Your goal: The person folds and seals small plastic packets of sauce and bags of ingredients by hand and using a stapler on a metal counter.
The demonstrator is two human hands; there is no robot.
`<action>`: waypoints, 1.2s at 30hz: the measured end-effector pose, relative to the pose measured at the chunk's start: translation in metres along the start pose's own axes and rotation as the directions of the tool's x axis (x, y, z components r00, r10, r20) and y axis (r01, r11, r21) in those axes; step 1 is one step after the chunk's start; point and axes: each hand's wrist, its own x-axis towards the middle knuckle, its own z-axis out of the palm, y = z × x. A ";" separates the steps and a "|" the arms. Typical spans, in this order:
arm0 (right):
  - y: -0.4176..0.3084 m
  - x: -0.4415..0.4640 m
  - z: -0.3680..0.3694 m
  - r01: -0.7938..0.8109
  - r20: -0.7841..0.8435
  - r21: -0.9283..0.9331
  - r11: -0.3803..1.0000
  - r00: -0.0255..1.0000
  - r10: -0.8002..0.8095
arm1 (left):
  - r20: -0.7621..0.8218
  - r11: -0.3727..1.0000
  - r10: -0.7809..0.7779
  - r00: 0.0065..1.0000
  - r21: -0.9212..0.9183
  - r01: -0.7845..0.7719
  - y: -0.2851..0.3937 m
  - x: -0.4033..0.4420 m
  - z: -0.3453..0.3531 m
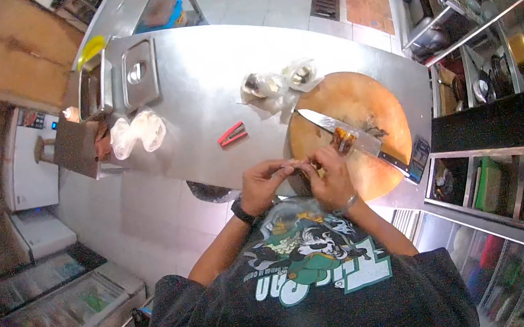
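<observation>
My left hand (262,187) and my right hand (330,180) meet at the fingertips in front of my shirt, by the near left edge of a round wooden chopping board (381,94). Both are closed in a pinch; what sits between the fingers is too small to make out. Across the board lies a large knife (321,122), its tip pointing to the far left. A glossy brown piece of food (343,141) rests against the blade, just beyond my right hand. Dark scraps (375,127) lie close by. To the left is a red stapler-like tool (232,135).
Two clear plastic bags with contents, one bag (261,85) and another bag (301,75), stand behind the board. White plastic bags (138,133), a lidded steel pan (139,73) and a deep steel tray (95,87) occupy the steel table's (197,105) left end. Shelves (508,184) flank the right.
</observation>
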 end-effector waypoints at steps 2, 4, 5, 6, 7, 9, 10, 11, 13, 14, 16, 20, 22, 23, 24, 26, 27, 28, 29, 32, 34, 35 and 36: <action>0.001 -0.003 0.000 -0.021 0.010 -0.023 1.000 1.000 0.021 | 0.012 0.997 -0.034 0.999 -0.069 0.034 -0.003 -0.002 0.001; 0.000 -0.003 0.005 -0.120 0.098 0.086 0.989 0.989 0.112 | -0.078 0.990 -0.025 0.997 -0.139 0.014 -0.008 -0.006 -0.001; 0.002 -0.003 0.010 -0.023 0.051 0.118 0.993 0.999 0.018 | -0.071 0.992 0.037 0.997 -0.117 -0.045 -0.011 -0.006 -0.005; -0.001 -0.001 0.008 -0.027 0.048 0.117 0.993 0.999 0.022 | -0.066 0.992 0.035 0.997 -0.117 -0.043 -0.018 -0.007 -0.008; -0.006 0.001 0.006 -0.020 0.089 0.120 0.993 0.996 0.009 | -0.069 0.992 0.082 0.994 -0.086 -0.088 -0.025 -0.009 -0.010; -0.009 0.003 0.010 -0.007 0.147 0.140 0.990 0.989 -0.014 | -0.091 0.991 0.124 0.988 -0.044 -0.129 -0.029 -0.015 -0.015; -0.006 0.000 0.014 -0.074 0.172 0.184 0.980 0.984 0.042 | -0.102 0.996 0.032 0.994 -0.076 -0.039 -0.026 -0.017 -0.014; -0.003 -0.001 0.018 -0.142 0.203 0.225 0.964 0.974 0.097 | -0.113 0.993 -0.062 0.992 -0.111 0.050 -0.023 -0.019 -0.014; 0.000 0.003 0.022 -0.064 0.200 0.180 0.982 0.979 0.027 | -0.122 0.992 -0.104 0.987 -0.082 0.095 -0.017 -0.018 -0.017; 0.001 0.005 0.026 0.008 0.182 0.117 0.993 0.983 -0.030 | -0.108 0.988 -0.145 0.984 -0.063 0.138 -0.013 -0.018 -0.019; 0.003 0.009 0.035 0.057 0.179 0.115 0.992 0.981 -0.077 | -0.145 0.990 -0.138 0.980 0.001 0.140 -0.010 -0.021 -0.024; 0.004 0.010 0.049 0.135 0.192 0.073 0.988 0.970 -0.147 | -0.140 0.995 -0.047 0.989 0.078 0.059 -0.017 -0.028 -0.036; 0.003 0.010 0.058 0.140 0.235 0.065 0.988 0.960 -0.151 | -0.124 0.988 -0.035 0.992 0.148 0.053 -0.017 -0.031 -0.044; 0.003 0.010 0.064 0.108 0.262 0.074 0.991 0.957 -0.123 | -0.154 0.987 -0.035 0.988 0.148 0.058 -0.021 -0.033 -0.047; 0.003 0.011 0.067 0.076 0.289 0.083 0.994 0.952 -0.097 | -0.183 0.987 -0.033 0.982 0.149 0.061 -0.025 -0.034 -0.050; 0.000 0.017 0.076 0.098 0.286 0.099 0.990 0.950 -0.123 | -0.198 0.982 -0.043 0.979 0.171 0.078 -0.031 -0.037 -0.058; -0.001 0.020 0.079 0.117 0.273 0.118 0.986 0.951 -0.146 | -0.204 0.975 -0.050 0.978 0.201 0.092 -0.031 -0.036 -0.062; 0.000 0.023 0.084 0.120 0.278 0.112 0.986 0.949 -0.147 | -0.207 0.977 -0.049 0.977 0.193 0.090 -0.031 -0.035 -0.066; 0.004 0.024 0.089 0.140 0.279 0.070 0.988 0.948 -0.154 | -0.201 0.984 -0.101 0.974 0.121 0.127 -0.031 -0.033 -0.069; 0.009 0.030 0.111 0.153 0.238 0.036 0.988 0.958 -0.157 | -0.207 0.980 -0.145 0.968 0.101 0.169 -0.042 -0.027 -0.083; 0.012 0.033 0.127 0.151 0.161 0.024 0.988 0.975 -0.153 | -0.194 0.976 -0.114 0.974 0.162 0.147 -0.049 -0.016 -0.093; 0.016 0.034 0.133 0.142 0.163 0.023 0.990 0.976 -0.144 | -0.188 0.944 -0.014 0.982 0.320 0.075 -0.051 -0.011 -0.097; 0.019 0.042 0.138 0.138 0.161 0.023 0.990 0.977 -0.140 | -0.174 0.883 0.094 0.980 0.470 -0.002 -0.051 -0.002 -0.105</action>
